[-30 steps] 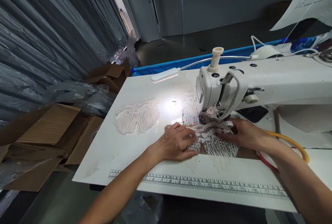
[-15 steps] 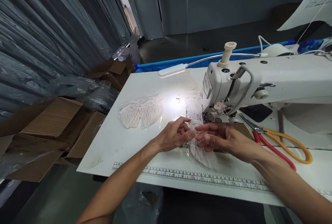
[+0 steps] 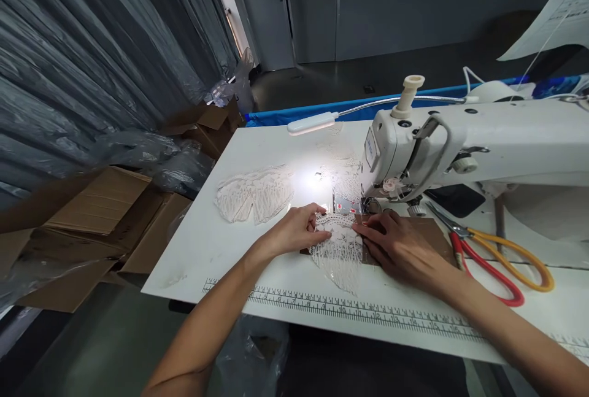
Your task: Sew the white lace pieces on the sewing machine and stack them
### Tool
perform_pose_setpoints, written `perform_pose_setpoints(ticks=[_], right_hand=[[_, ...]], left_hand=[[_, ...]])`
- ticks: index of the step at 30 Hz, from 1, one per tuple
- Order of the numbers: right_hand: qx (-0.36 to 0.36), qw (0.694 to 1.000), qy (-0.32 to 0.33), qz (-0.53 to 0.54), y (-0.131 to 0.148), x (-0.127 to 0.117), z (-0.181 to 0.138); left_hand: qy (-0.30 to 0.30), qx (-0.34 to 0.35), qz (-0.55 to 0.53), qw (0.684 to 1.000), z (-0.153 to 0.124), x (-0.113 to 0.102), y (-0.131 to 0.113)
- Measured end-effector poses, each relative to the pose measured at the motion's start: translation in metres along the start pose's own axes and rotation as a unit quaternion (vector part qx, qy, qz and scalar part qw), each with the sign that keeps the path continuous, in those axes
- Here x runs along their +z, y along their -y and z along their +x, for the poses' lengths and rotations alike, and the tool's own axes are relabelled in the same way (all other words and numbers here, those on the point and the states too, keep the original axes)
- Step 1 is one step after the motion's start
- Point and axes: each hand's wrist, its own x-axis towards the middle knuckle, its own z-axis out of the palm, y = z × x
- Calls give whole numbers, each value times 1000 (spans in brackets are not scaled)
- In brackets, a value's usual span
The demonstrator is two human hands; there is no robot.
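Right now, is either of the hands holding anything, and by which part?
Both press one white lace piece flat on the table: left hand at its upper left edge, right hand along its right edge. Nothing is lifted.

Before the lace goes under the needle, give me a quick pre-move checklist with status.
1. Lace piece flat on the table: ok.
2. Left hand on the lace's left edge, fingers pressed flat: ok.
3. Right hand on its right edge, pressed flat on it: ok.
4. Fingers away from the needle area of the sewing machine: ok, both hands sit in front of it.
5. Scissors away from the lace: ok, they lie to the right.
6. Thread through the needle: cannot tell.
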Motion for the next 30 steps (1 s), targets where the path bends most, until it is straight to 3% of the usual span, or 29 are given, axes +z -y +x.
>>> perform_pose_setpoints(ticks=[5,10,13,19,26,30], right_hand=[[-37,994,28,-102,-11,1,1],[-47,997,24,-47,-25,-2,2],[-13,1000,14,14,-27,-2,1],[105,983,12,151,-27,-8,-3],[21,987,-9,160,-29,-3,-7],[11,991,-15,133,-28,1,-7]], left_hand=[[-68,2,38,997,5,15,-2],[-98,35,41,994,7,24,0],[-119,35,18,992,8,24,3],[-99,-5,-56,993,12,20,9],[-66,-38,-127,989,20,16,13],[-74,-39,-120,989,20,18,11]])
